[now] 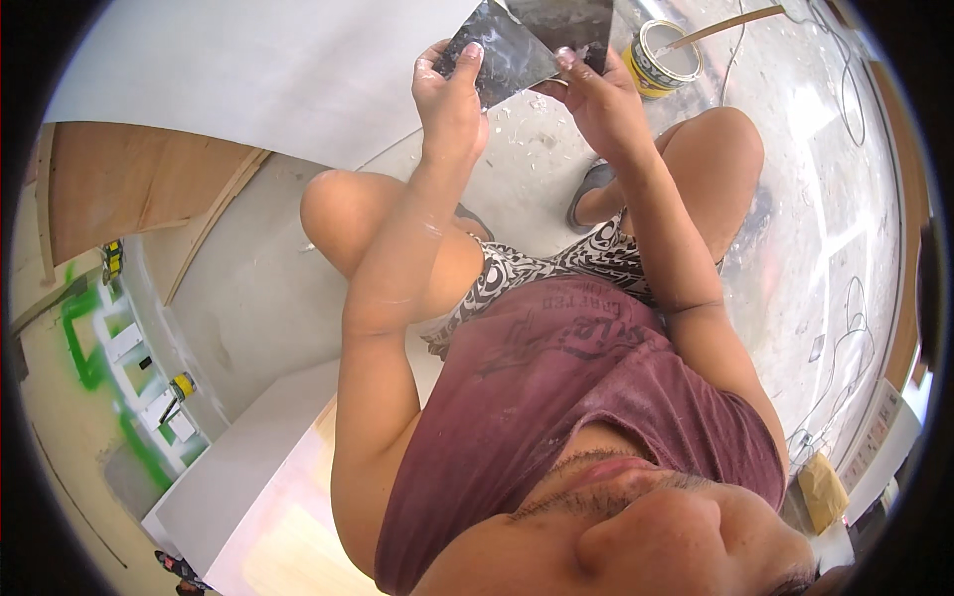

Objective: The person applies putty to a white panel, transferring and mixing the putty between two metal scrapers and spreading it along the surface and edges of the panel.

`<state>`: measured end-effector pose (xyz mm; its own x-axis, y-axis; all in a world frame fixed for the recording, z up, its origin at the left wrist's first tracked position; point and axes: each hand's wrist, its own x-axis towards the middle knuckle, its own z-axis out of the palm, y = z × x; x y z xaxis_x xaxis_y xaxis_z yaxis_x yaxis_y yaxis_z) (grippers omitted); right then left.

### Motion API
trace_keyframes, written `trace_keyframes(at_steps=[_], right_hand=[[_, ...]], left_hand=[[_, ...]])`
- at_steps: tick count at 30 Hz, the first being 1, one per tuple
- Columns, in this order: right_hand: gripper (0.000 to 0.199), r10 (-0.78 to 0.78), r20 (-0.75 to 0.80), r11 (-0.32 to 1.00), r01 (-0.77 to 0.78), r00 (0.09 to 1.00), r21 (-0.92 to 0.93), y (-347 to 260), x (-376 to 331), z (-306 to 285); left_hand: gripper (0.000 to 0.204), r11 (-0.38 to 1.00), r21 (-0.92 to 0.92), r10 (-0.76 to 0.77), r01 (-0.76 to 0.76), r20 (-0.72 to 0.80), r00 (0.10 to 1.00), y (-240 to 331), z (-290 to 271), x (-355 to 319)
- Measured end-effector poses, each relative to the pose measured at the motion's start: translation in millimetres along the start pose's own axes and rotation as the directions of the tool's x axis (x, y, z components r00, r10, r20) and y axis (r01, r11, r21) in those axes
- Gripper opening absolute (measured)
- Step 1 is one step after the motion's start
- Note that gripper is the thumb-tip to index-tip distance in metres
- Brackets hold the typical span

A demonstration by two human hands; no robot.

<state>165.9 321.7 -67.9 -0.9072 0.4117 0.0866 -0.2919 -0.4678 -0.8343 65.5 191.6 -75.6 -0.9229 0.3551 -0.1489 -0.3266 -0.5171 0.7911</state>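
Note:
Up at the top of the view, my left hand [452,94] pinches a thin, dark, square putty spreader [500,58] smeared with white, its thumb flat on the face. My right hand [604,97] grips a second dark flat spreader [576,25] by its lower edge, thumb on top. The two blades overlap or touch at their near corners; which, I cannot tell. Just right of my right hand stands a yellow-labelled bucket [646,79] with greyish-white paste inside. A wooden stick [730,24] leans out of it.
A large white panel [248,74] fills the upper left, close to my left hand. Pale scraps litter the concrete floor [517,149] between my feet. Cables [853,109] trail on the right. At left are a brown wooden board [129,189] and another yellow-labelled can [182,385].

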Motion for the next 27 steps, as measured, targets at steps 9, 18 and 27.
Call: trace_keyframes(at_steps=[9,18,27], right_hand=[[0.032,0.021,-0.099,0.999,-0.018,0.995,0.032,-6.0,-4.7,19.3],[0.022,-0.058,-0.099,0.969,0.032,0.993,-0.247,-1.8,-3.3,7.8],[0.02,-0.099,-0.002,0.919,0.091,0.995,-0.383,-8.6,0.2,3.3]], left_hand=[[0.048,0.997,-0.076,-0.027,0.03,0.038,0.999,8.0,5.3,-7.1],[0.037,0.988,-0.067,-0.136,0.141,0.084,0.987,20.4,9.3,-13.0],[0.035,0.998,-0.06,-0.019,0.024,0.076,0.997,17.1,5.3,-13.6]])
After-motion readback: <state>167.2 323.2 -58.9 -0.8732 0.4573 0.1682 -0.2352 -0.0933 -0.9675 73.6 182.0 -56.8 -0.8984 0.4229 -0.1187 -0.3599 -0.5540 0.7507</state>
